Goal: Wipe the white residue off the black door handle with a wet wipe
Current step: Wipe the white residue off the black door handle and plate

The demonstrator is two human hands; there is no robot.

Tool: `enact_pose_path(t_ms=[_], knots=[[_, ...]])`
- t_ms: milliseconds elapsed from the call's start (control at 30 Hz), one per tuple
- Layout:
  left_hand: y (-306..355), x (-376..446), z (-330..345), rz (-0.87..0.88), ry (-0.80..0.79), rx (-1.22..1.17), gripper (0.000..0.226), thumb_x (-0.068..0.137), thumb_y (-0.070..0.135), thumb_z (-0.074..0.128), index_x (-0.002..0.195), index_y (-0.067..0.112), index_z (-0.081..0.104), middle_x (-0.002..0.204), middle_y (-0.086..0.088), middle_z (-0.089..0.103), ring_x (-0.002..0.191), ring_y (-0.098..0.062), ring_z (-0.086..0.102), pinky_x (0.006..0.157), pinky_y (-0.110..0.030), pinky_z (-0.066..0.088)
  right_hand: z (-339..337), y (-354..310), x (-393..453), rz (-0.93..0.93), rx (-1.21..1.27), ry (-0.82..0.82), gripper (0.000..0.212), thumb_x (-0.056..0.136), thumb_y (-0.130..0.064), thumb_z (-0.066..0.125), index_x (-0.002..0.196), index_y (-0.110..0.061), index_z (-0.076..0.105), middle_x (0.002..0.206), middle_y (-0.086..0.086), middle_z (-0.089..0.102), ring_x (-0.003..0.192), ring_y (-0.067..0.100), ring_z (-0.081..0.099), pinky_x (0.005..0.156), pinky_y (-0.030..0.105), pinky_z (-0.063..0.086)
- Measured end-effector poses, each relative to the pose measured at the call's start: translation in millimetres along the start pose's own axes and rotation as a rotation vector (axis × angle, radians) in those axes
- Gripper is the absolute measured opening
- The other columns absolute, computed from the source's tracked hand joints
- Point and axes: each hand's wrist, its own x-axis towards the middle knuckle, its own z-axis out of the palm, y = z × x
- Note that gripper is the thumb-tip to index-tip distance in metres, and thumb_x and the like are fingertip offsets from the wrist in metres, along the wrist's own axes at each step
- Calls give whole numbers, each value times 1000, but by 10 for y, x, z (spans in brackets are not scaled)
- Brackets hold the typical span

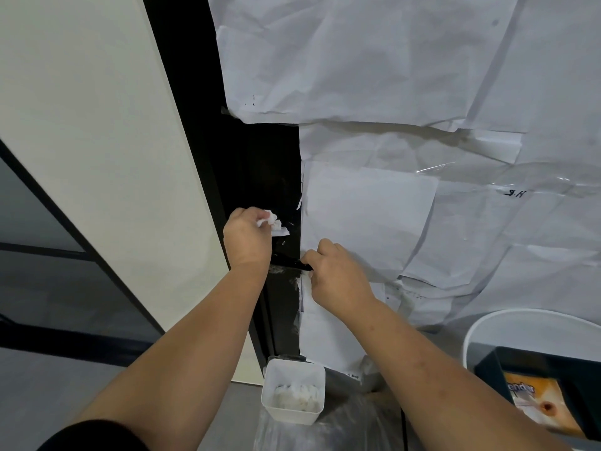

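White wet wipe (272, 222) bunched in left hand (247, 237) fingers, against black door above handle (289, 264). Right hand (336, 271) fingers curled round handle's end; residue (279, 271) just below.

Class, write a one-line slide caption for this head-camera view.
Left hand holds a wet wipe against the black door while right hand grips the black handle.

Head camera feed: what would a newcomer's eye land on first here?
Probably the crumpled white paper sheets taped over the door, leaving a bare black strip at centre. There the left hand holds a wet wipe while the right hand grips the black door handle. A white tub sits below.
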Motion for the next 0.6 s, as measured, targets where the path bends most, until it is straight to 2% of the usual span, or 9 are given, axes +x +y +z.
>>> enact_pose_path(t_ms=[133, 233, 300, 433, 533, 600], knots=[[-23, -10, -16, 40, -40, 105, 21, 90, 2, 62, 103, 11, 76, 107, -8, 66, 85, -25, 66, 68, -22, 46, 9, 7, 12, 8, 0, -2, 34, 78, -1, 62, 109, -14, 63, 94, 5, 48, 83, 22, 46, 57, 33, 40], [-59, 25, -61, 87, -234, 253, 34, 93, 1, 58, 122, 14, 69, 122, -8, 63, 98, -28, 66, 83, -30, 54, 14, -4, 21, 7, 1, 3, 33, 79, -1, 61, 110, -13, 63, 94, 5, 48, 84, 22, 47, 57, 32, 38], [-92, 26, -94, 93, -293, 291, 37, 94, 0, 55, 126, 15, 67, 121, -11, 63, 98, -30, 66, 84, -34, 55, 13, -11, 16, 8, -1, 3, 32, 80, -2, 60, 110, -14, 63, 94, 4, 48, 84, 21, 46, 57, 31, 36], [-184, -77, -140, 51, -236, 243, 25, 96, 8, 56, 117, 14, 67, 102, -13, 68, 84, -27, 65, 68, -30, 51, 5, -9, 2, 11, -3, -3, 30, 80, -3, 61, 108, -14, 62, 93, 3, 47, 84, 21, 45, 57, 32, 38], [-250, -164, -178, -1, -200, 138, 20, 98, 13, 54, 113, 13, 67, 101, -10, 70, 81, -22, 61, 67, -28, 45, 14, -5, -2, 14, -4, -10, 30, 80, -2, 60, 107, -14, 62, 93, 3, 46, 84, 21, 45, 58, 32, 38], [-240, -179, -201, -9, -140, 45, 18, 99, 13, 54, 111, 12, 67, 105, -9, 69, 88, -24, 62, 72, -27, 45, 17, -4, 0, 15, -5, -11, 30, 80, -3, 60, 108, -14, 62, 94, 3, 47, 85, 21, 45, 58, 31, 36]])
